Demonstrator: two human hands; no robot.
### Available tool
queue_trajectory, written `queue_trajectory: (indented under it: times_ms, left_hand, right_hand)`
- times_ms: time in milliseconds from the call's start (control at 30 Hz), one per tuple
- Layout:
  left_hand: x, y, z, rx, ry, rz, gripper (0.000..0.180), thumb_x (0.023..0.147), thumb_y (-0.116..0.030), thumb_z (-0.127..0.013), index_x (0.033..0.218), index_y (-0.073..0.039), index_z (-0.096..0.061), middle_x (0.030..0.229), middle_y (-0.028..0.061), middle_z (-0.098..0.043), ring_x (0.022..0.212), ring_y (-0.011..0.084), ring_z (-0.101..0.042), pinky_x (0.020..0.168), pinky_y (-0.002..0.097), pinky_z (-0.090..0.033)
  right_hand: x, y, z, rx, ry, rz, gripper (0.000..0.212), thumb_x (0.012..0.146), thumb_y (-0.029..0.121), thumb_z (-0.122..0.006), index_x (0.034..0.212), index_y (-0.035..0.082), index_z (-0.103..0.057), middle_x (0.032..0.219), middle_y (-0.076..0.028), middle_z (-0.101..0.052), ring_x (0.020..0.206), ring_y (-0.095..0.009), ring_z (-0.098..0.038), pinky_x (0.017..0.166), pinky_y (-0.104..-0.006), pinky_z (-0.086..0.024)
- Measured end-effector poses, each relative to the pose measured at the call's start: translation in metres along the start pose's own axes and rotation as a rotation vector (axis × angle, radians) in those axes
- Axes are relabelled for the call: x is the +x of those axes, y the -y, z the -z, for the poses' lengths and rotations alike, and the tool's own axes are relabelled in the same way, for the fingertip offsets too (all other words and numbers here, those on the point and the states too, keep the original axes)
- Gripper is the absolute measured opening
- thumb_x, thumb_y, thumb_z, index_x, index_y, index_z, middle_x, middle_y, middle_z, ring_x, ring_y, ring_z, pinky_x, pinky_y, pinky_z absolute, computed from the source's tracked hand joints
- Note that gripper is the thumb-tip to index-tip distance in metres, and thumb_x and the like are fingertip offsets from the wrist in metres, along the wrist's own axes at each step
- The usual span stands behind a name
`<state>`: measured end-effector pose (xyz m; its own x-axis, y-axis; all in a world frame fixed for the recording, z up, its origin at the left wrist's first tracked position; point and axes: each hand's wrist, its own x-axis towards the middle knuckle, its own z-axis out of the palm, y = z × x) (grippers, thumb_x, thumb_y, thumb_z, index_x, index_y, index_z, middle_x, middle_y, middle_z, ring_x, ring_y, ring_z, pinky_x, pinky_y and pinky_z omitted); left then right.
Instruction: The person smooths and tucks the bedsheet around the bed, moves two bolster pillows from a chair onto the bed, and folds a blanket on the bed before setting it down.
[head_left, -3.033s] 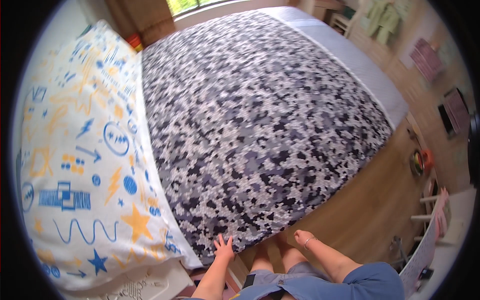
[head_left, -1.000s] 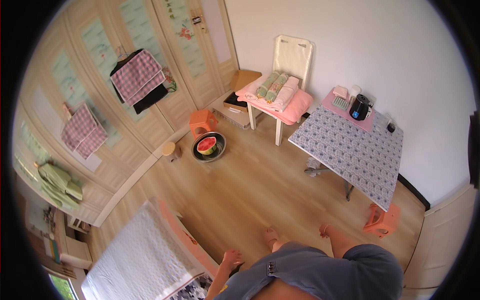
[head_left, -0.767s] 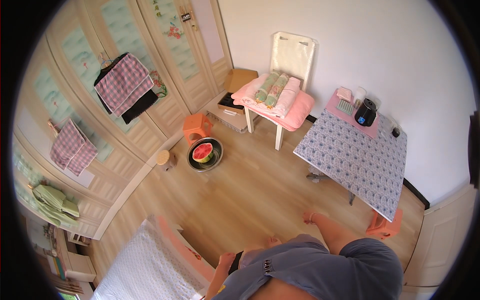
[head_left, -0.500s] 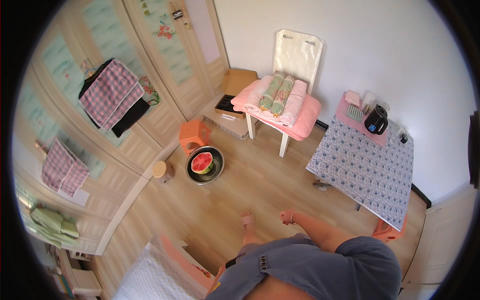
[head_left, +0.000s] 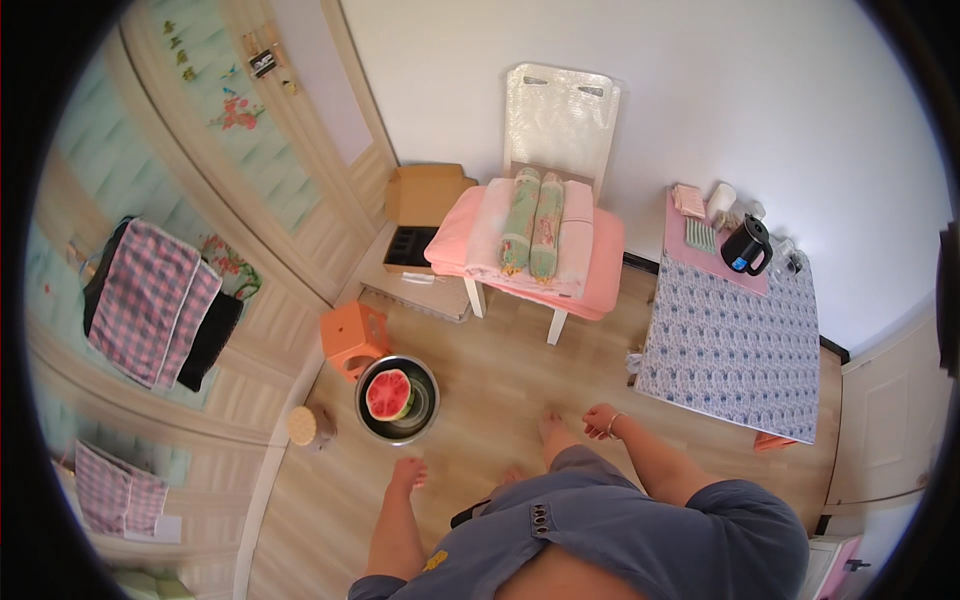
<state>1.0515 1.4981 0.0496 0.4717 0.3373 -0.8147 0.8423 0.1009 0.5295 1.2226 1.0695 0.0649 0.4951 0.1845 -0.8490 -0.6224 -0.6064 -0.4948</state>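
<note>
My left hand (head_left: 408, 474) hangs over the floor with loosely bent fingers and nothing in it. It is nearest to a steel basin (head_left: 434, 378), just beyond it, but does not touch it. A cut half watermelon (head_left: 388, 396) lies in the basin with its red face up. My right hand (head_left: 601, 421), with a bracelet on the wrist, hangs off to the right, its fingers loosely apart and free of any object. An orange plastic stool (head_left: 352, 337) stands behind the basin, and a small round wooden stool (head_left: 304, 427) is to its left.
Pink bedding (head_left: 600, 262) and two rolled green floral bundles (head_left: 546, 230) lie on a white chair (head_left: 560, 125). An opened cardboard box (head_left: 428, 200) is beside it. Right stands a patterned table (head_left: 735, 345) with a black kettle (head_left: 746, 246). Wardrobe doors (head_left: 260, 330) line the left.
My left hand has come into view at the lower middle. The view has moved forward, so the basin and watermelon appear nearer. The bed edge at lower left has left view.
</note>
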Motion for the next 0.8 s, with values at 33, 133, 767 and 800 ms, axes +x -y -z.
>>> queue_trajectory:
  times_ms: [33,133,767,800]
  left_hand:
    - [0.013,-0.031,-0.007,-0.021,0.045,-0.053,0.014,0.076,-0.019,-0.052,0.081,-0.007,-0.054,0.069,0.0049,-0.054,0.055,0.0152,-0.052,0.048,0.0292,-0.044]
    - [0.047,-0.119,-0.041,-0.031,0.152,-0.181,0.016,0.075,-0.020,-0.054,0.083,-0.007,-0.055,0.067,0.0032,-0.053,0.055,0.0130,-0.050,0.048,0.0272,-0.043]
    - [0.274,-0.499,-0.299,0.313,0.178,-0.765,0.059,0.066,-0.035,-0.063,0.106,0.003,-0.045,0.101,0.0212,-0.051,0.096,0.0299,-0.049,0.081,0.0341,-0.039]
    - [0.279,-0.502,-0.306,0.381,0.131,-0.748,0.065,0.063,-0.038,-0.065,0.108,0.004,-0.044,0.104,0.0221,-0.049,0.098,0.0314,-0.048,0.082,0.0352,-0.038]
  right_hand:
    - [0.010,0.008,0.006,0.007,-0.002,-0.003,0.019,0.078,0.020,-0.051,0.091,0.006,-0.053,0.073,-0.007,-0.060,0.056,-0.016,-0.057,0.048,-0.0277,-0.046]
    - [0.044,0.040,0.032,0.323,0.069,-0.061,0.020,0.079,0.024,-0.053,0.092,0.008,-0.052,0.076,-0.006,-0.059,0.060,-0.015,-0.057,0.051,-0.0295,-0.047]
    - [0.319,0.308,0.183,0.225,-0.334,0.298,0.053,0.067,0.032,-0.067,0.103,-0.003,-0.049,0.089,-0.011,-0.058,0.077,-0.017,-0.055,0.069,-0.0294,-0.045]
    - [0.324,0.311,0.181,0.147,-0.467,0.366,0.051,0.066,0.030,-0.068,0.101,-0.003,-0.049,0.088,-0.011,-0.058,0.077,-0.017,-0.055,0.068,-0.0290,-0.045]
